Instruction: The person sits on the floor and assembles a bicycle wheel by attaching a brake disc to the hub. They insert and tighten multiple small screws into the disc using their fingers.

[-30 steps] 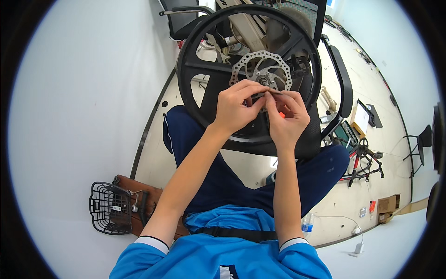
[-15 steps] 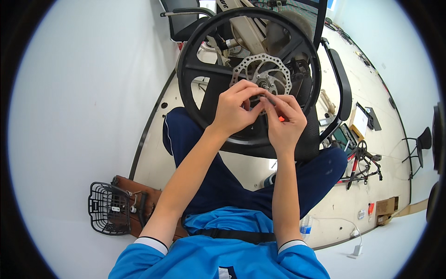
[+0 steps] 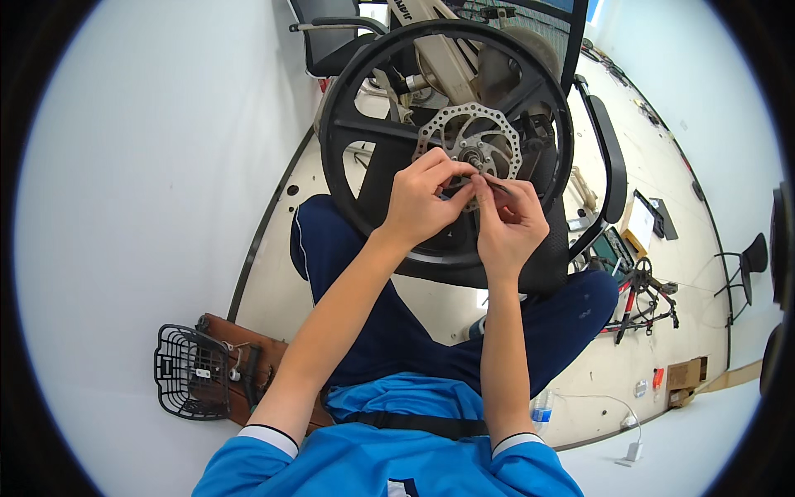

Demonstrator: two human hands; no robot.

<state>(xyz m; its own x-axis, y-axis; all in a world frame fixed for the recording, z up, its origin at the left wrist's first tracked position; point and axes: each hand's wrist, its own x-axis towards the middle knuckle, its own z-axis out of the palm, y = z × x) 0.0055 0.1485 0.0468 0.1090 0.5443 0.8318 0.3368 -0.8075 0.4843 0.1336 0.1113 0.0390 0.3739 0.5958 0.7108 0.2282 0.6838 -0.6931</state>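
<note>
Both your hands pinch a small dark part at the hub of a black wheel.

Your left hand (image 3: 422, 203) and right hand (image 3: 509, 224) meet just below the toothed brake disc (image 3: 469, 139) of the wheel (image 3: 364, 178), which stands upright over your lap. The fingers (image 3: 443, 170) of each hand are closed on a thin dark part (image 3: 490, 184); what it is, you cannot tell. A black wire basket (image 3: 190, 373) lies on the floor (image 3: 273, 282) by the wall at your left, and a plastic bottle (image 3: 541, 407) stands at your right.

Bright even indoor light, soft shadows, sharp centre, fisheye-bent dark rim
</note>
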